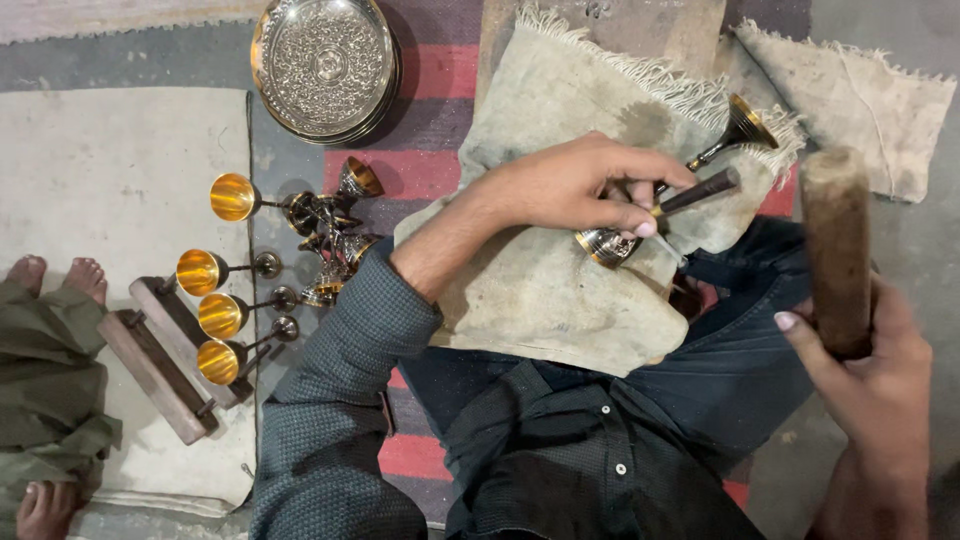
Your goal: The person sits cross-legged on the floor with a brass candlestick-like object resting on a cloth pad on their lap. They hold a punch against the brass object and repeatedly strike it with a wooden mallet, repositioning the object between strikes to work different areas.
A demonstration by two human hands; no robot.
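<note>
I look down on my lap, where a grey cloth [545, 290] lies over my knee and a small brass goblet [668, 190] lies on its side across it, cup end near me, foot pointing away to the right. My left hand [575, 185] comes in over the cloth; its grip is closed round a dark-handled chisel [695, 192], thumb and fingertips pinching the handle, the tip set against the goblet's engraved cup. My right hand [875, 385] sits low on the right, its grip wrapped shut round a thick wooden mallet [835, 245] held upright, well apart from the chisel. On the floor to the left, beside my left sleeve, a cluster of goblets [265, 275] lies tipped over, gold insides showing, some touching a wooden block [160, 375] on a pale mat [110, 180]. Above them stands a stack of engraved round trays [325, 65]. A second cloth [850, 95] lies top right. Another person's bare feet [55, 275] show at the left edge.
</note>
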